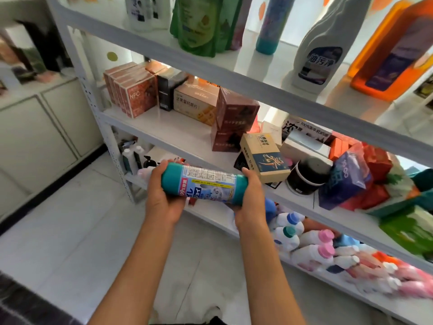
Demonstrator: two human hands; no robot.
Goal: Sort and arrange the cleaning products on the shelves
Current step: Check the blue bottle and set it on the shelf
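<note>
A teal cleaner bottle with a white and blue label lies sideways in front of the shelves, held at both ends. My left hand grips its left end and my right hand grips its right end. The white shelf unit stands just beyond. On its top shelf stand a green refill pouch, a similar teal-based bottle, a white bottle and an orange jug. Several white bottles with pink, blue and teal caps lie on the bottom shelf.
The middle shelf holds red NFC cartons, brown and beige boxes, a black tub and bright packets. A pale cabinet stands at the left. Light tiled floor lies below my arms.
</note>
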